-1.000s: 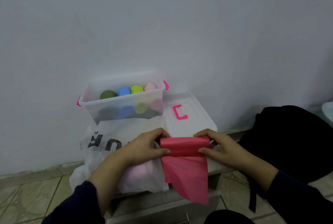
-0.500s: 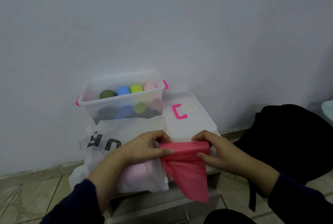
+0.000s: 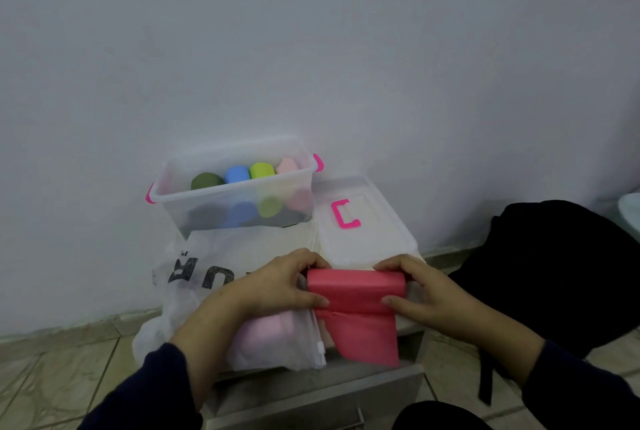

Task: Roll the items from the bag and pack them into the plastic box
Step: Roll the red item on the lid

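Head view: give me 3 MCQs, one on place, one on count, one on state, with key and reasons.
1. Where is the lid?
A. On the box
B. Flat, to the right of the box
C. On the floor

2. How many rolls show in the box?
A. Two
B. Four
C. Seven

3. What state is the red sheet in?
A. Part rolled, loose end hanging
B. Rolled right up
C. Flat, unrolled

Key:
1 B: it lies beside the box's right side, pink handle up.
2 B: dark green, blue, lime and pink stand in a row.
3 A: the left hand and right hand each grip an end of the roll while a flap hangs below it.
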